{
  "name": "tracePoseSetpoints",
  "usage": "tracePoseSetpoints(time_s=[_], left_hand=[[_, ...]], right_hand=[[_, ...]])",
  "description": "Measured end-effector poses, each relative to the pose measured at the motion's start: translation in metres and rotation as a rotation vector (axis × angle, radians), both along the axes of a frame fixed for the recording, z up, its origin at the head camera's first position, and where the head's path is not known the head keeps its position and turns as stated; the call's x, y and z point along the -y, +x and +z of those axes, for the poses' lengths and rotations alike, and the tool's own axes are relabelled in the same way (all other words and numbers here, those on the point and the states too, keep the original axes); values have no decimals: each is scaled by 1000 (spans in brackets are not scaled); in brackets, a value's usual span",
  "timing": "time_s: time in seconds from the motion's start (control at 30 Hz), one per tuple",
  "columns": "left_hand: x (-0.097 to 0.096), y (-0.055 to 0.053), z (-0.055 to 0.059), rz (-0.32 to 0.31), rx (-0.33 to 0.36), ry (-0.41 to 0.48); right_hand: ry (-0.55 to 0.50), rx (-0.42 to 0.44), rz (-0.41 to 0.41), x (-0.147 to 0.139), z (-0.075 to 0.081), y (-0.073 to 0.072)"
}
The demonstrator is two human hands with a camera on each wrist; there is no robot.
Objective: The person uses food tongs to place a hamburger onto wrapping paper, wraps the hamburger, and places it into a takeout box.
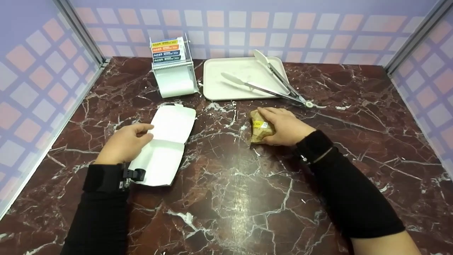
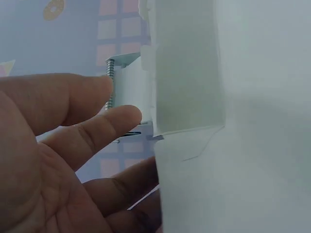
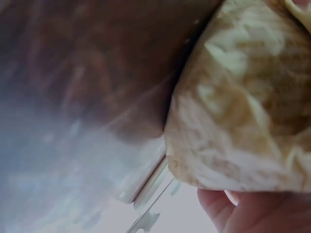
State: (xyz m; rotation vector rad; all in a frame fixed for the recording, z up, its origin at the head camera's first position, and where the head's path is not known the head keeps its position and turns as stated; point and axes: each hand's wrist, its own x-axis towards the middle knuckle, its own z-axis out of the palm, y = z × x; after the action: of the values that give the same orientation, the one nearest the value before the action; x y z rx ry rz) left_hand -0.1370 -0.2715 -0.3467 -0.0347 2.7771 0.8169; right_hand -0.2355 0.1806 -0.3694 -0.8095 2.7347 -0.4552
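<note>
An opened white clamshell carton (image 1: 171, 124) lies flat on the left side of the table, both halves facing up. Beside its left edge is my left hand (image 1: 122, 141), fingers relaxed, with thumb and forefinger apart near the fold. In the left wrist view the lower fingers pass partly behind the carton's edge (image 2: 189, 73). My right hand (image 1: 286, 125) grips a paper-wrapped burger (image 1: 260, 134) with a yellow label around it, fingers over the far side and thumb at the near side. Crinkled tan wrapping (image 3: 243, 107) fills much of the right wrist view.
Behind the carton stands a label dispenser (image 1: 177, 79) with rolls of coloured labels (image 1: 165, 49). A white tray (image 1: 216, 88) sits at the back, metal tongs (image 1: 262, 88) lying spread across it, their hinge end past its front right corner. Patterned walls (image 1: 237, 21) enclose the marbled table (image 1: 226, 198).
</note>
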Motion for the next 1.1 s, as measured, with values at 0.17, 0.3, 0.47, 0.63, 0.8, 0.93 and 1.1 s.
tracePoseSetpoints(time_s=[0.17,0.3,0.47,0.63,0.8,0.93,1.1], left_hand=[[0,2,-3,-6,-27,-8],[1,3,-4,-28,-36,-17],[-7,3,-8,-81,-42,10],[-23,1,-9,-124,-32,21],[-42,-5,-6,-136,-75,6],[-54,-8,-4,-147,-81,-27],[-67,-9,-2,-168,-73,-86]], right_hand=[[-6,4,-9,-5,-1,-2],[5,8,-22,-7,1,-2],[7,17,-31,-10,1,-2],[6,24,-31,-10,1,-2],[5,29,-33,-11,1,-3],[13,22,-37,-13,0,-5],[21,6,-41,-15,0,-6]])
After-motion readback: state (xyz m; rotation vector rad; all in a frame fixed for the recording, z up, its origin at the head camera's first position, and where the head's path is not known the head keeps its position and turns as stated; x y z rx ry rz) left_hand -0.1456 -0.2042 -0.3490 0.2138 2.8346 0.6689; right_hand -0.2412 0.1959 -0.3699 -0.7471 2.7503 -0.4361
